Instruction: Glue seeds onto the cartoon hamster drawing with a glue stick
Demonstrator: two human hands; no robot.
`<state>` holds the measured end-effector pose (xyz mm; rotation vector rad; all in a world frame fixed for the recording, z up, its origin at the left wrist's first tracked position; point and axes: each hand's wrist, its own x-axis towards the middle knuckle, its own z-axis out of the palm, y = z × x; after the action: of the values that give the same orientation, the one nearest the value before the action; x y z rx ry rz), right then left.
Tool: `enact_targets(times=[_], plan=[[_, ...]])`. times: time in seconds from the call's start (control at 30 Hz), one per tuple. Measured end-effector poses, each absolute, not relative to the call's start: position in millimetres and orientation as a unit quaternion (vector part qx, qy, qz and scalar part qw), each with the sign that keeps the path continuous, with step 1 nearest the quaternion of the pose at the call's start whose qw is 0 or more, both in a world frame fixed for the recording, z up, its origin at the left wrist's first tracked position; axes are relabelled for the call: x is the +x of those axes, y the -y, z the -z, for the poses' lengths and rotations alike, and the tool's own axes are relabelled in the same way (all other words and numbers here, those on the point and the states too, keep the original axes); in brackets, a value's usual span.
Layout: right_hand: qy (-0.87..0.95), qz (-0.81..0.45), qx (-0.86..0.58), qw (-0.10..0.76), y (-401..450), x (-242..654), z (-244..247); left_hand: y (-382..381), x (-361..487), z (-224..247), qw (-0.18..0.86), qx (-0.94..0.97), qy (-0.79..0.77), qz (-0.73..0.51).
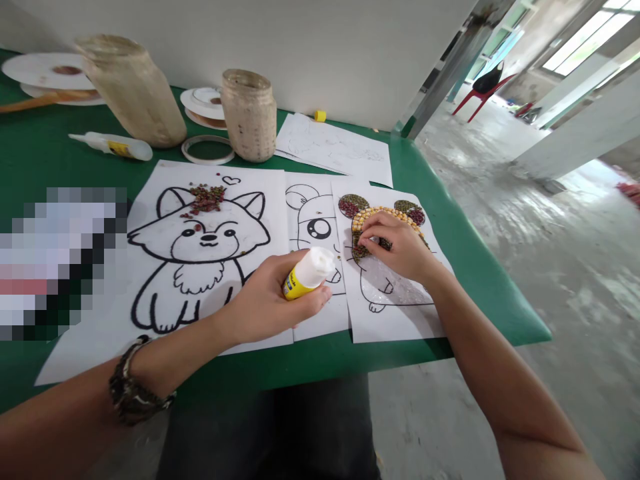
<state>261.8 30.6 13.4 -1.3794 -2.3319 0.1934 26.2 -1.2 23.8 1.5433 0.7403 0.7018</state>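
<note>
My left hand (pixel 267 300) is wrapped round a yellow and white glue stick (pixel 311 268), its white end pointing up. On the right, my right hand (pixel 400 245) hovers at or touches an animal drawing (pixel 395 327), thumb and fingers pinched together; what they hold, if anything, is hidden. Yellow corn kernels (pixel 367 219) form a band across this animal's head, green and dark red beans (pixel 353 204) fill its ears, and its lower body looks shiny. A fox-like drawing (pixel 205 250) lies to the left with a loose pile of beans (pixel 207 197) on its forehead. Between them, another drawing (pixel 319 227) is partly covered.
Behind the papers stand two cloudy jars (pixel 133 93) (pixel 249 120), ribbon spools (pixel 47 70), a tape roll (pixel 207 150) and a glue bottle (pixel 115 145). A yellow cap (pixel 320 116) sits by a back sheet (pixel 335 148). The green table (pixel 510 313) ends at the right.
</note>
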Motion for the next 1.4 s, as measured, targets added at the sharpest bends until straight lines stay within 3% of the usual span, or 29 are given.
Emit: enact_targets(times=[0.13,0.33,1.4], plan=[[0.841,-0.08,-0.494,0.206,-32.6,263.1,-13.1,-11.4,25.7,-24.1,0.566,0.685,-0.337,-0.31],[0.838,-0.086,-0.492,0.22,-32.4,265.9,-13.9,-46.0,40.3,-20.8,0.548,0.736,-0.362,-0.162],[0.814,-0.128,-0.515,0.237,-27.4,269.4,-14.2,-67.0,74.8,-7.1,0.374,0.857,-0.304,-0.182]])
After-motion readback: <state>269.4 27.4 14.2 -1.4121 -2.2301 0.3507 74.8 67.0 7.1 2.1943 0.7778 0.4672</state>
